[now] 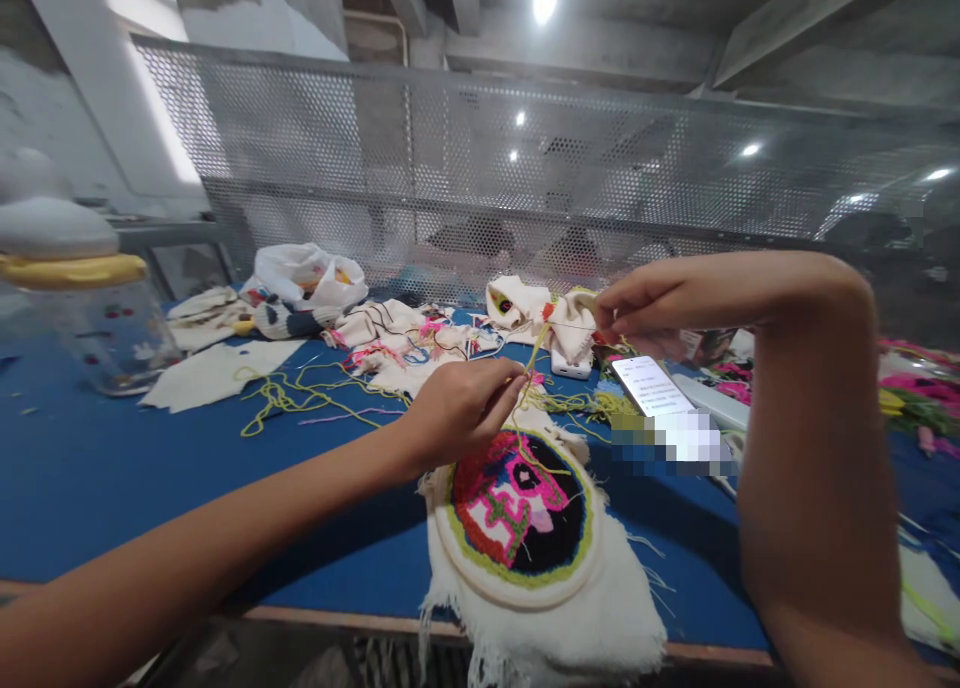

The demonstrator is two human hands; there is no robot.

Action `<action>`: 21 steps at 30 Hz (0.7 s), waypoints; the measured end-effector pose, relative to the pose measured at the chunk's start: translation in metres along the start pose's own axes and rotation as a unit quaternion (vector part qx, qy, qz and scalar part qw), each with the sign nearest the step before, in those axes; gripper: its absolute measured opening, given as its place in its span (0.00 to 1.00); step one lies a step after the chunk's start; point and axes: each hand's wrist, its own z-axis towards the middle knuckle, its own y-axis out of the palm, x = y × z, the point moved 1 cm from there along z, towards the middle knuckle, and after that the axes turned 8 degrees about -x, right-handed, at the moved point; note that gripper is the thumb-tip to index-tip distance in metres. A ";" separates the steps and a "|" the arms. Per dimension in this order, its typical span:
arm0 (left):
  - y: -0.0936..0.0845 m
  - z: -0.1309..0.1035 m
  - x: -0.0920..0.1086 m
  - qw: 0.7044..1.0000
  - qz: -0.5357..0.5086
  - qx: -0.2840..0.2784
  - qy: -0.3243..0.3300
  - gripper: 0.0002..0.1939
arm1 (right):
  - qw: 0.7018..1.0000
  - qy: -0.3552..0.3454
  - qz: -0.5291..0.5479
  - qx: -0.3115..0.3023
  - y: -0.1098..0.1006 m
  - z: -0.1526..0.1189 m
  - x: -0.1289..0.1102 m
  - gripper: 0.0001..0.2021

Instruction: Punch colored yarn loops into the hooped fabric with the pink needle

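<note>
Near the edge of the blue table (90, 478), the hooped embroidery (521, 513) lies just below the left hand (476, 406), whose fingertips pinch yellow-green yarn (535, 353). Beyond it, the raised right hand's (646, 303) fingers bunch together; I can't tell on what.

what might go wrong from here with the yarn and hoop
The loose yellow-green loops on the table might tangle or snag near the left hand, which pinches yellow-green yarn.

The fringed cloth around the hoop hangs over the table's front edge; a catch there could drag the hoop.

The lit phone lies between the hoop and the right forearm, so it might get nudged.
</note>
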 end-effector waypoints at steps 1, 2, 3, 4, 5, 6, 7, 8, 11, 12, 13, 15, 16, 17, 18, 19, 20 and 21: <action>0.001 0.000 0.001 1.000 0.007 0.004 0.001 0.11 | 1.000 -0.003 0.017 -0.011 0.001 0.001 -0.002 0.07; 0.002 -0.001 0.001 1.000 0.015 0.010 0.005 0.11 | 0.999 -0.003 0.034 -0.024 0.002 0.003 -0.005 0.07; 0.003 -0.001 0.002 1.000 0.024 0.016 0.011 0.11 | 0.998 -0.002 0.045 -0.035 0.003 0.004 -0.007 0.07; 0.004 -0.001 0.002 0.999 0.033 0.022 0.016 0.11 | 0.998 -0.002 0.043 -0.036 0.004 0.006 -0.010 0.06; 0.004 -0.002 0.003 0.999 0.043 0.027 0.020 0.11 | 0.999 -0.001 0.033 -0.034 0.005 0.008 -0.014 0.06; 0.005 -0.002 0.003 0.998 0.051 0.030 0.022 0.11 | 0.999 0.000 0.017 -0.032 0.005 0.010 -0.017 0.05; 0.005 -0.003 0.003 0.998 0.058 0.030 0.022 0.11 | 1.000 -0.001 -0.003 -0.030 0.006 0.013 -0.021 0.05; 0.005 -0.003 0.003 0.997 0.063 0.028 0.020 0.12 | 0.999 -0.005 -0.024 -0.029 0.007 0.016 -0.024 0.05; 0.005 -0.005 0.003 0.997 0.071 0.018 0.009 0.13 | 0.995 -0.039 -0.091 -0.013 0.009 0.027 -0.034 0.05; 0.005 -0.006 0.003 0.997 0.072 0.014 0.007 0.13 | 0.993 -0.056 -0.108 -0.004 0.010 0.030 -0.037 0.05; 0.005 -0.006 0.003 0.997 0.073 0.010 0.005 0.13 | 0.990 -0.072 -0.122 0.004 0.010 0.033 -0.039 0.06; 0.005 -0.007 0.002 0.997 0.078 0.008 0.003 0.12 | 0.987 -0.095 -0.133 0.007 0.012 0.037 -0.041 0.06; 0.005 -0.007 0.002 0.997 0.081 0.007 0.003 0.12 | 0.986 -0.101 -0.131 0.003 0.012 0.038 -0.042 0.06; 0.005 -0.007 0.002 0.996 0.084 0.006 0.004 0.12 | 0.987 -0.103 -0.127 0.001 0.013 0.038 -0.042 0.06; 0.005 -0.007 0.002 0.996 0.087 0.004 0.005 0.12 | 0.987 -0.102 -0.124 -0.001 0.013 0.039 -0.042 0.06; 0.005 -0.007 0.002 0.996 0.090 0.001 0.006 0.12 | 0.988 -0.101 -0.120 -0.001 0.013 0.039 -0.042 0.06; 0.005 -0.007 0.002 0.996 0.092 0.000 0.006 0.12 | 0.988 -0.098 -0.116 -0.002 0.013 0.039 -0.042 0.05; 0.005 -0.007 0.002 0.996 0.094 0.000 0.007 0.11 | 0.990 -0.093 -0.109 -0.005 0.013 0.039 -0.041 0.05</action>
